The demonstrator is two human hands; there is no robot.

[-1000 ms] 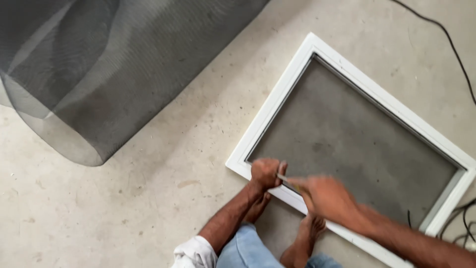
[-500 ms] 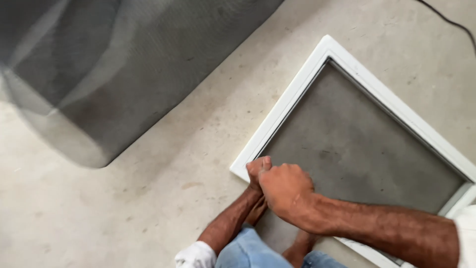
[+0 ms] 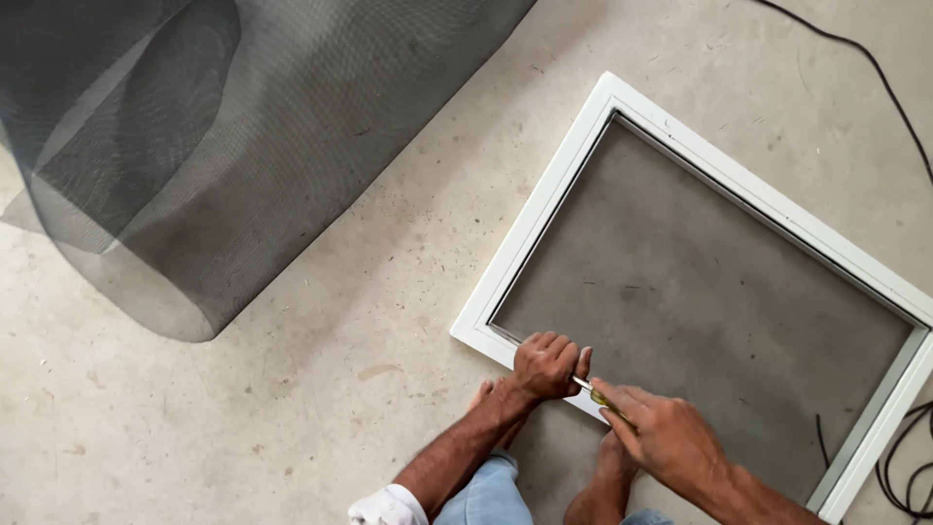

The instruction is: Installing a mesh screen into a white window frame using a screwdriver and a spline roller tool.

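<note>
A thin tool (image 3: pixel 595 392) with a yellowish handle is gripped in the right hand (image 3: pixel 664 435), its metal tip laid against the near rail of a white frame (image 3: pixel 544 209). The left hand (image 3: pixel 546 364) is clenched just beside that tip, its knuckles pressed onto the same rail near the frame's closest corner. The two hands are nearly touching, with only the tool's shaft showing between them. Grey mesh (image 3: pixel 700 301) is stretched inside the frame, beyond both hands. The frame is laid flat on a concrete floor (image 3: pixel 321 408). Bare feet and blue-clad knees are seen beneath the forearms. Far to the left of the left hand, a loose roll of dark mesh (image 3: pixel 194 156) is spread over the floor. A black cable (image 3: pixel 880 78) is trailed past the frame's far side, well beyond the right hand.
</note>
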